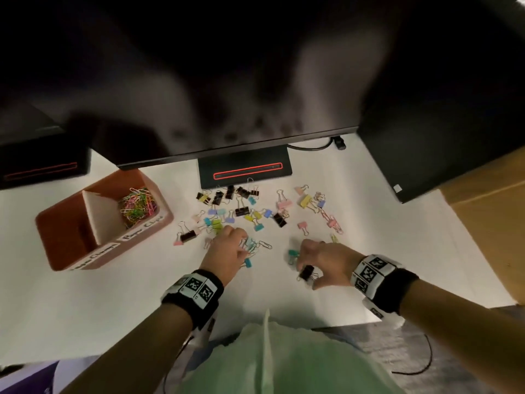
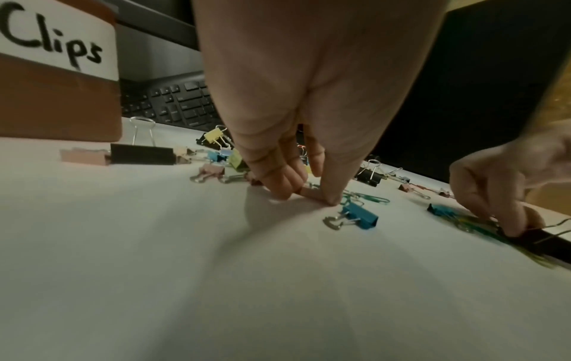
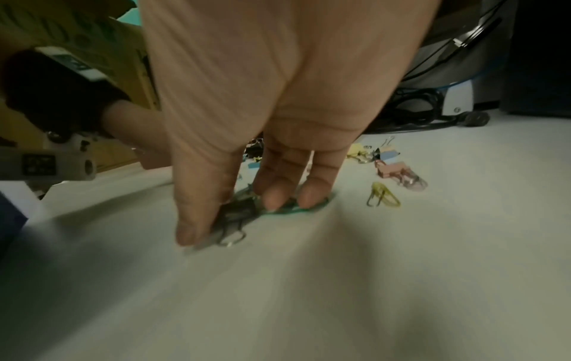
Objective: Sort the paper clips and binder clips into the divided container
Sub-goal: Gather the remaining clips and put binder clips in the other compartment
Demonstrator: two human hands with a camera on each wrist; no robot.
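Note:
The brown divided container (image 1: 71,240) stands at the left, with coloured paper clips (image 1: 137,204) in its back right compartment. Several binder clips (image 1: 243,211) lie scattered across the white table. My left hand (image 1: 241,245) is down on the table with thumb and fingers pinched together (image 2: 304,194) at a paper clip that is mostly hidden. Green paper clips (image 2: 367,196) and a blue binder clip (image 2: 360,217) lie beside it. My right hand (image 1: 305,275) grips a black binder clip (image 3: 237,212) low over the table, its other fingers on a green paper clip (image 3: 296,210).
A monitor stand (image 1: 244,169) and a keyboard (image 2: 176,105) sit behind the clips. A yellow paper clip (image 3: 381,195) and a pink binder clip (image 3: 392,171) lie right of my right hand. A black computer case (image 1: 426,137) stands at the back right.

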